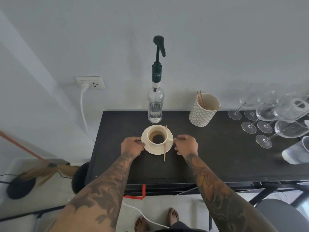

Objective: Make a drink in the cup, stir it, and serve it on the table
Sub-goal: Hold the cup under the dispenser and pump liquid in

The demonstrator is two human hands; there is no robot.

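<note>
The left hand (133, 145) pinches the left rim of one round cream saucer (168, 146). On the saucer stands one cream cup (157, 135) of brown drink, dark at its centre. One flat wooden stirrer (165, 151) lies across the saucer's right side. The right hand (186, 144) curls at the saucer's right edge; whether its grip holds the rim, I cannot tell. Behind the saucer on the black worktop (225, 156) stands one clear glass pump bottle (155, 104).

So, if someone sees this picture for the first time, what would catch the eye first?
Probably the cream cup on its saucer at the middle of the dark table, with the left hand and right hand at the saucer's two edges. A wooden stirrer rests across the saucer. Behind stands a tall clear bottle with a dark pump, and wine glasses crowd the table's right end.
</note>
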